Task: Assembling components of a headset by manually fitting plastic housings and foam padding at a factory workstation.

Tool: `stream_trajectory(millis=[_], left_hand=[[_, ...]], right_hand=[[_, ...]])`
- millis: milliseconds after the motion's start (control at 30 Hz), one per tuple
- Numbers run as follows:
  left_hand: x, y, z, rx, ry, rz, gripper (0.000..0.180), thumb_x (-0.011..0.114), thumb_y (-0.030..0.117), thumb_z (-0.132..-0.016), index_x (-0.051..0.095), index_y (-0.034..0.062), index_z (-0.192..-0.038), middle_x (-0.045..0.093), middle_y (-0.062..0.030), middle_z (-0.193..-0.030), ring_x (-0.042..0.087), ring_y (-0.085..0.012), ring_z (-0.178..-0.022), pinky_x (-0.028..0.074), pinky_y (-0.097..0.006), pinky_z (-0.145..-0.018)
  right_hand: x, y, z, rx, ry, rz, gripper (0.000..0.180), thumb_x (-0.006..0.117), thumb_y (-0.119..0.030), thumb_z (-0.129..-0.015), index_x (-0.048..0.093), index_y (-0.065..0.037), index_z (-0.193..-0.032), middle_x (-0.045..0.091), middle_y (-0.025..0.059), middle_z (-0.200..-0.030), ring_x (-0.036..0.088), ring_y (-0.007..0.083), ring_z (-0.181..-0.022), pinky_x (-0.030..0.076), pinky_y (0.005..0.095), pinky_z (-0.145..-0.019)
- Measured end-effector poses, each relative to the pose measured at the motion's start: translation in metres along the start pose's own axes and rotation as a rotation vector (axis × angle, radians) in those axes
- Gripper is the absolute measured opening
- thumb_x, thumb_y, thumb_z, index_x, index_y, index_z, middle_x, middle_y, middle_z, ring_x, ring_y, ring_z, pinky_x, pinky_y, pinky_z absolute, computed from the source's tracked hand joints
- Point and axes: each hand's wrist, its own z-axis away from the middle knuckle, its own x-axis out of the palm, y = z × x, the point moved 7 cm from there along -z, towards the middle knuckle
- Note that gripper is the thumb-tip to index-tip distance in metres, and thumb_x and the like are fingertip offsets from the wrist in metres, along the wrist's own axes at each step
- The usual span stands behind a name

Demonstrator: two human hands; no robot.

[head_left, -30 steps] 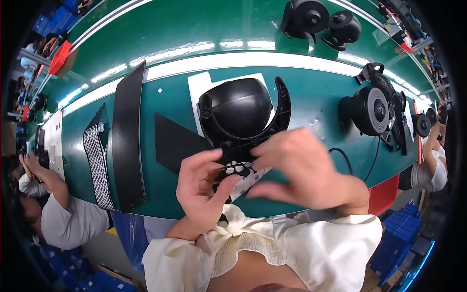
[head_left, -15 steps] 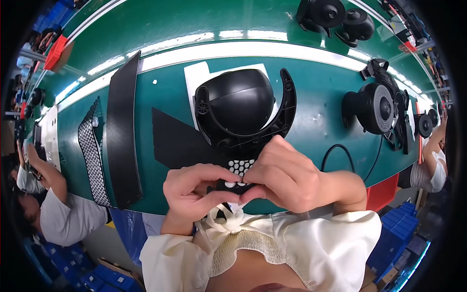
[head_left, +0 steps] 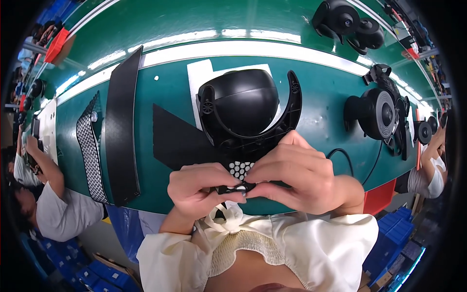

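Close in front of my chest, I hold a small black sheet with round white dots [head_left: 240, 168] between both hands. My left hand [head_left: 197, 190] pinches its near edge from the left, thumb below and fingers above. From the other side my right hand [head_left: 301, 177] pinches the same edge, its thumb pointing left. The fingertips nearly meet, and the edge looks bent between them; fingers hide much of it. Just beyond the hands stands a glossy black rounded housing [head_left: 241, 100] with a curved black bracket [head_left: 295, 104] around its near side, on a white foam sheet [head_left: 194, 78].
A flat black piece [head_left: 177, 138] lies left of the housing. Farther left are a long black sheet [head_left: 121, 131] and a longer dotted strip [head_left: 90, 160]. Black round devices [head_left: 379, 114] and a black cable [head_left: 343, 153] are at right. Co-workers sit at both sides.
My right hand has shifted slightly right, with its thumb more visible. The near edge of the dotted sheet now looks more folded. The whole view has moved a little.
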Motion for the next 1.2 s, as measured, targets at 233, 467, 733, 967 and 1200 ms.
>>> stream_trajectory(millis=[233,467,733,967,1200], left_hand=[[0.0,0.005,0.001,0.031,-0.037,-0.051,0.027,0.078,0.002,-0.049,0.06,-0.0052,-0.068,0.06,-0.0135,-0.061,0.059,-0.0217,-0.052,0.045,-0.025,-0.045],[-0.001,0.002,0.004,0.046,0.076,0.044,0.032,0.079,0.011,-0.049,0.059,-0.0057,-0.068,0.06,-0.0136,-0.061,0.058,-0.0216,-0.051,0.044,-0.026,-0.046],[-0.004,0.001,0.001,-0.012,0.033,0.026,0.032,0.078,0.011,-0.05,0.059,-0.0059,-0.07,0.059,-0.0123,-0.061,0.057,-0.0201,-0.051,0.043,-0.024,-0.045],[-0.007,0.002,0.003,-0.001,0.029,-0.068,0.026,0.076,0.003,-0.053,0.06,-0.0039,-0.073,0.061,-0.0106,-0.065,0.057,-0.018,-0.052,0.043,-0.022,-0.046],[-0.021,-0.01,0.008,-0.178,0.158,-0.267,0.013,0.065,0.003,-0.07,0.056,0.0009,-0.078,0.046,-0.0138,-0.107,0.047,-0.018,-0.079,0.04,-0.026,-0.07]], right_hand=[[0.0,-0.033,0.016,-0.522,0.2,0.444,0.011,0.061,-0.011,-0.062,0.058,-0.006,-0.072,0.062,0.0054,-0.082,0.061,0.0161,-0.075,0.032,0.0252,-0.056],[-0.004,-0.006,-0.004,-0.036,0.128,-0.192,0.034,0.072,-0.006,-0.062,0.054,-0.003,-0.09,0.059,0.0049,-0.08,0.054,0.0192,-0.07,0.036,0.0272,-0.062],[0.007,-0.019,-0.007,-0.157,-0.009,0.059,0.025,0.069,0.008,-0.06,0.054,0.003,-0.078,0.059,0.0161,-0.083,0.053,0.0223,-0.071,0.043,0.0277,-0.06],[0.015,-0.025,-0.001,-0.302,-0.057,0.046,0.022,0.063,0.007,-0.064,0.054,0.001,-0.083,0.059,0.0166,-0.087,0.054,0.0237,-0.07,0.044,0.0303,-0.059],[-0.012,0.017,-0.032,0.114,0.301,-0.332,0.034,0.061,0.011,-0.07,0.047,0.006,-0.1,0.059,0.0115,-0.081,0.056,0.0135,-0.069,0.044,0.0225,-0.062]])
